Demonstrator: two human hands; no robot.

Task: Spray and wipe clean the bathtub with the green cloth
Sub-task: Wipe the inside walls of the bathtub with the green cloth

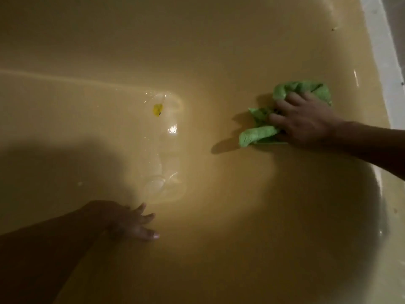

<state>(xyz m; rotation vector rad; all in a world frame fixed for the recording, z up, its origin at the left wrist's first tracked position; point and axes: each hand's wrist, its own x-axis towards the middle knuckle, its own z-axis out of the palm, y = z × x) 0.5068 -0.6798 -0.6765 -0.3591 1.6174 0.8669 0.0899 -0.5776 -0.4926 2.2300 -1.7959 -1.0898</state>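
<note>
The crumpled green cloth [258, 133] lies on the bathtub [219, 51] wall near the right rim; the right hand [306, 121] presses it down, fingers bent over its folds, gripping; the left hand [133, 222] is open with fingers spread, touching the tub; a clear bottle [163, 150] lies between them.

The crumpled green cloth [256, 134] lies bunched on the inner wall of the tan bathtub [197, 51].

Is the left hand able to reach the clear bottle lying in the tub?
Probably yes: the left hand lies open just short of the near end of the clear bottle, with nothing between them.
</note>
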